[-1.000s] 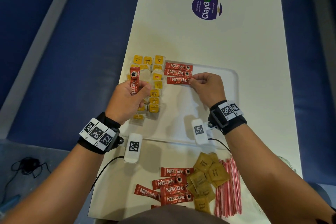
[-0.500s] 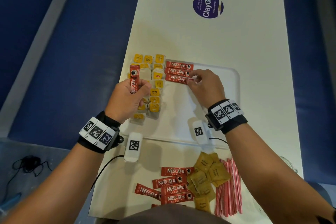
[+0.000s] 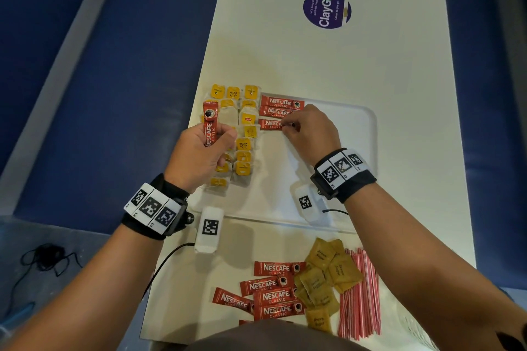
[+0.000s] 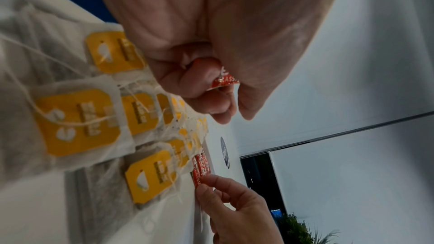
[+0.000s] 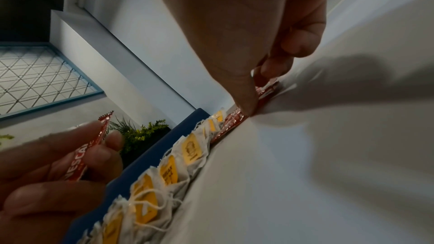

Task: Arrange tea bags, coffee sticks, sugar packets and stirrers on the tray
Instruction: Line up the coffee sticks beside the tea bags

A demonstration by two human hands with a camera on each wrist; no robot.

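Observation:
A white tray (image 3: 368, 122) lies mid-table. Tea bags (image 3: 243, 145) with yellow tags fill its left part in rows. Three red coffee sticks lie side by side at its far edge. My right hand (image 3: 288, 125) pinches the right end of the nearest of them, the third coffee stick (image 3: 271, 124), flat on the tray. In the right wrist view my thumb (image 5: 249, 107) presses beside that stick (image 5: 265, 96). My left hand (image 3: 219, 137) hovers over the tea bags and grips another coffee stick (image 3: 210, 125) upright, also seen in the left wrist view (image 4: 225, 81).
Near the table's front edge lie several loose coffee sticks (image 3: 273, 293), brown sugar packets (image 3: 325, 273) and a bundle of red-striped stirrers (image 3: 360, 293). A purple round sticker (image 3: 326, 8) is on the far tabletop. The table's left edge runs close to the tea bags.
My right hand slid a little left and away along the third coffee stick, closing it up against the two above. The left hand kept its stick and barely moved.

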